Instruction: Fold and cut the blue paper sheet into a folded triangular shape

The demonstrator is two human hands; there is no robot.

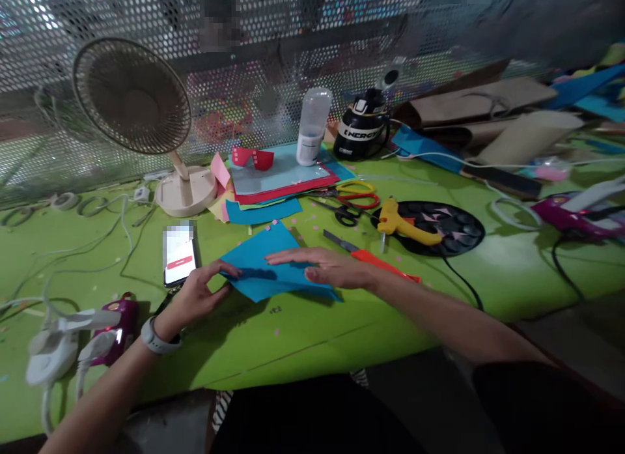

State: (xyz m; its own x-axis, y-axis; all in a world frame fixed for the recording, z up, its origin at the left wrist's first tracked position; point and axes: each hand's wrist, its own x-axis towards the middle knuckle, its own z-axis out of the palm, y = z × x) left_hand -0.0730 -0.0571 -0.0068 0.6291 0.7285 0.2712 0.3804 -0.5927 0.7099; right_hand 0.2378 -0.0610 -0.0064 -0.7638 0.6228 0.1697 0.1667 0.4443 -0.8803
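Observation:
A blue sheet of paper (pixel 273 271) lies on the green table in front of me, its near right edge slightly lifted. At its left corner, my left hand (pixel 200 291) holds the paper, fingers curled over the edge and thumb just below. My right hand (pixel 336 266) is stretched out flat over the right half of the sheet, fingers straight; whether the palm touches it I cannot tell. Beside my right wrist lies a utility knife (pixel 378 258) with an orange handle. A lit phone (pixel 180 253) is next to my left hand.
A yellow glue gun (pixel 405 226) rests on a black round tray (pixel 459 229). Scissors (pixel 342 213) lie behind the paper. Farther back stand a fan (pixel 134 102), a clear bottle (pixel 313 128) and a black jug (pixel 360 131). Plugs and a purple power strip (pixel 117 330) are at left.

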